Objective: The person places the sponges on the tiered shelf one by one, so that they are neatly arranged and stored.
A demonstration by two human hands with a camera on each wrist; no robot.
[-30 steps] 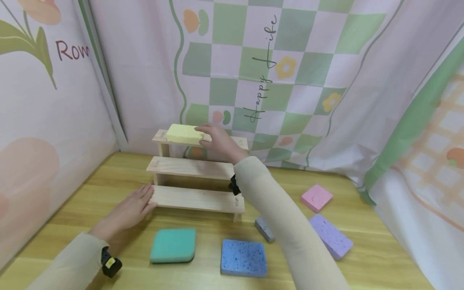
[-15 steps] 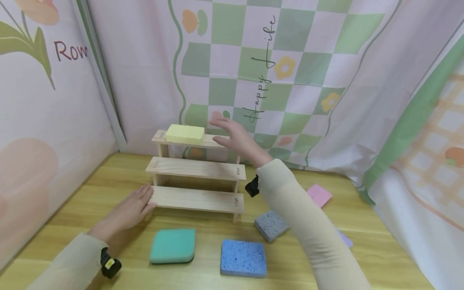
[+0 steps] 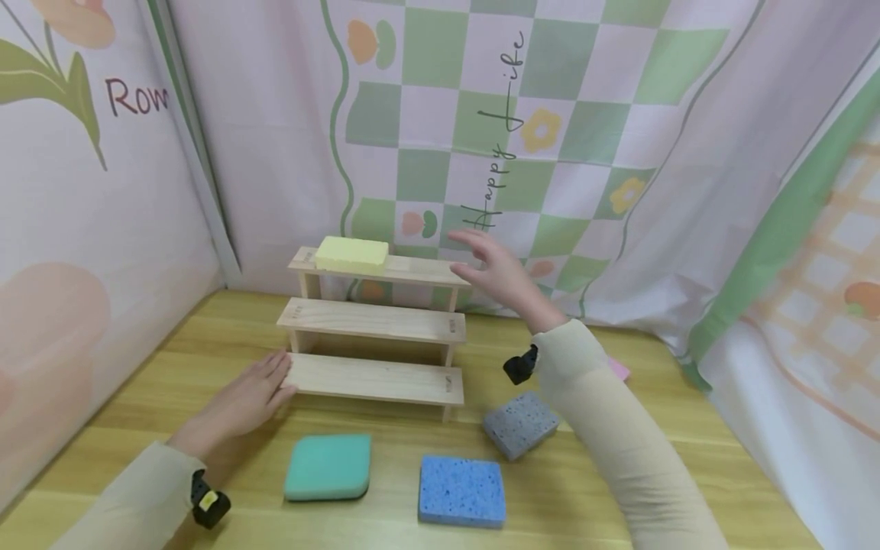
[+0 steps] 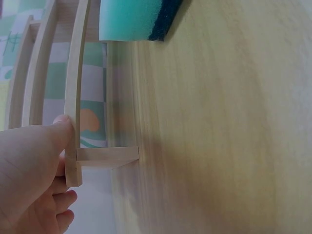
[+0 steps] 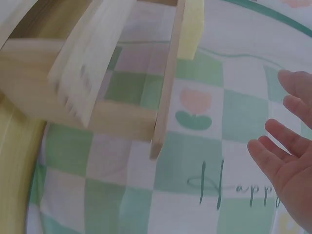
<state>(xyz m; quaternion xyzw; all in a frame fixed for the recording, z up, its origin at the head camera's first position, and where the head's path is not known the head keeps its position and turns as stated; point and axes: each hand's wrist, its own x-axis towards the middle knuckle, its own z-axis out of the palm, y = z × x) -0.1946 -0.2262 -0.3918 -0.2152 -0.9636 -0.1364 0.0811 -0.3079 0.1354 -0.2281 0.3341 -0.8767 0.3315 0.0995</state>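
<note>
A three-step wooden display stand (image 3: 374, 319) stands on the table, with a pale yellow sponge (image 3: 352, 253) lying at the left of its top step. At the left end of the lowest step, my left hand (image 3: 242, 405) pinches the board; the left wrist view shows the thumb (image 4: 61, 126) on one face of it and curled fingers behind. My right hand (image 3: 505, 275) is in the air off the top step's right end, holding nothing. Its fingers (image 5: 285, 139) are spread and relaxed in the right wrist view, apart from the stand.
In front of the stand lie a teal sponge (image 3: 328, 466) with a dark underside and a blue sponge (image 3: 462, 490). A grey sponge (image 3: 520, 425) sits right of them. A pink sponge (image 3: 619, 369) is mostly hidden by the right sleeve. Patterned curtains (image 3: 440, 122) close off the back.
My right hand has let go of the yellow sponge and moved right, away from it. The sponge stays on the top step. My left hand has kept its place.
</note>
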